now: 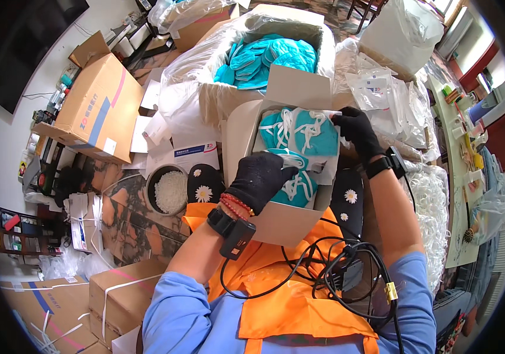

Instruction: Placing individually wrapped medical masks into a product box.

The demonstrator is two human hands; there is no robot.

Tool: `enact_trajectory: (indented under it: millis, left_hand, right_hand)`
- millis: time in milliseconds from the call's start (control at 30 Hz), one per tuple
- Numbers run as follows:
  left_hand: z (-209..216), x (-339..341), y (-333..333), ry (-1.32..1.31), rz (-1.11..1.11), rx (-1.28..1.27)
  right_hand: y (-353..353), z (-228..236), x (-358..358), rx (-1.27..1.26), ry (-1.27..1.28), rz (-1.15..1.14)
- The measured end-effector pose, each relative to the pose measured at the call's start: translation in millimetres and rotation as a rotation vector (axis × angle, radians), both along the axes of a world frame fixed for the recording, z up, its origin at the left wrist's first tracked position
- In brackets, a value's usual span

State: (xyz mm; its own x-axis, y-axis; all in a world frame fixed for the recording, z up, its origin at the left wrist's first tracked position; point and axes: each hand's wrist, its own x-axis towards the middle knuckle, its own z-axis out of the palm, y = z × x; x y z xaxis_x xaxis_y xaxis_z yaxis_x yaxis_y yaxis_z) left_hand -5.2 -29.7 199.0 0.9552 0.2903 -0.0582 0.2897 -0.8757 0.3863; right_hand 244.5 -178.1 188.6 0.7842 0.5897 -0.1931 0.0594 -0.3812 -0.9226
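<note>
On my lap stands an opened carton (pixel 290 225), grey-white with its flaps raised. Inside lie stacked teal cloth pieces (pixel 316 133) with white ties looped across them. My left hand (pixel 258 180), in a black glove, reaches over the carton's left side and touches the near teal pieces. Its fingers are curled, and what they hold is hidden beneath the hand. At the carton's far right corner, my right hand (pixel 358 133), also black-gloved, pinches the edge with thumb and fingers.
Beyond the carton, a large plastic-lined box (pixel 202 97) holds more teal pieces. A bowl of white bits (pixel 170 192) sits at left, near a tall brown carton (pixel 96 109). Clear plastic bags (pixel 382 97) lie at right. Black cables (pixel 346 259) hang across my orange apron (pixel 299 307).
</note>
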Motion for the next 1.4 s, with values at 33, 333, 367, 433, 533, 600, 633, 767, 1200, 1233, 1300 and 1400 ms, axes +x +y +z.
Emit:
enact_trajectory:
  millis: [33,333,367,433,533,600,633,767,1200,1233,1300,1400]
  left_hand:
    - [-2,1,1,-0.093,0.018,0.011]
    - [-27,5,14,-0.637,0.216,-0.473]
    - [-30,8,16,-0.654,0.211,-0.569]
    - [-27,10,15,-0.582,0.277,-1.102]
    - [-17,12,12,-0.582,0.228,-1.344]
    - [-9,14,6,-0.647,0.175,-1.336]
    - [-7,15,3,-0.676,0.147,-1.330]
    - [-15,22,1,-0.719,0.264,-1.203]
    - [-38,20,-5,-0.868,0.137,-0.895]
    - [-37,20,-6,-0.870,0.173,-0.940]
    - [-28,22,-10,-0.894,0.303,-1.115]
    - [-24,25,-13,-1.030,0.408,-0.924]
  right_hand:
    - [0,-5,1,0.047,-0.005,0.053]
    - [-7,42,-63,0.516,-0.181,-0.232]
    - [-4,56,-66,0.411,-0.314,-0.195]
    - [-4,57,-71,0.460,-0.204,-0.137]
    - [-6,56,-76,0.437,-0.183,-0.099]
    - [-6,50,-83,0.448,-0.147,-0.059]
    - [-4,39,-85,0.538,-0.101,-0.088]
    - [-5,35,-95,0.551,-0.032,-0.147]
    - [-9,37,-114,0.549,0.093,-0.227]
    - [-8,35,-114,0.553,0.101,-0.246]
    - [-8,29,-113,0.562,0.118,-0.262]
    - [-10,22,-117,0.583,0.130,-0.230]
